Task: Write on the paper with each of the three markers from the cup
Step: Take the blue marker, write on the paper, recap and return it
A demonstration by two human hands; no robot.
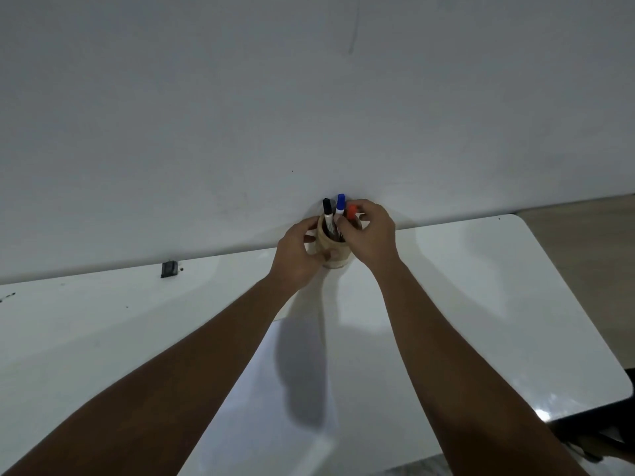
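white table (481, 269), paper (261, 389), cup (335, 250)

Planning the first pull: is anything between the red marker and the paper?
Nothing visible. The right hand is on the red marker in the cup; the paper lies nearer, between the forearms.

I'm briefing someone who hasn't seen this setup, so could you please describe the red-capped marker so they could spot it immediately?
Find the white table against the wall, then the tan cup at its far edge, steadied by the left hand. Three markers stand in it; the red-capped marker is rightmost, pinched by the right hand, beside the blue-capped marker and black-capped marker.
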